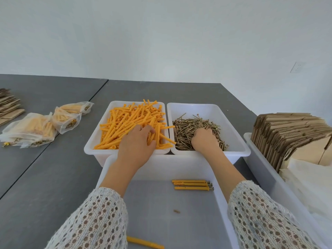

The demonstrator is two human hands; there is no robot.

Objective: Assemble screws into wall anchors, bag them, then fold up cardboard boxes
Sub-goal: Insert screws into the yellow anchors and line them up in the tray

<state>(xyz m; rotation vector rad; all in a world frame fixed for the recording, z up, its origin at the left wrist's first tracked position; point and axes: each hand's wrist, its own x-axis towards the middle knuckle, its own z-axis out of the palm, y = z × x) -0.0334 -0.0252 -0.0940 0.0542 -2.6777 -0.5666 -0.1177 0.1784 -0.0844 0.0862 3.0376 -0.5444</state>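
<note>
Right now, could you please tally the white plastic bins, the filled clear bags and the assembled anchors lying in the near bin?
White plastic bins: 4
Filled clear plastic bags: 3
Assembled yellow anchors with screws in the near bin: 4, one lying apart at the front
Total: 11

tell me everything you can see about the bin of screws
The bin of screws is a white, smooth rectangular tub that looks like plastic, with a rolled rim and rounded corners. It sits upright on the grey table, flush against the anchor bin on its left, with the near tray against its front. A loose tangled heap of brass-coloured screws fills its near half; the far floor is bare. The right hand reaches in, fingers buried in the pile.
</note>
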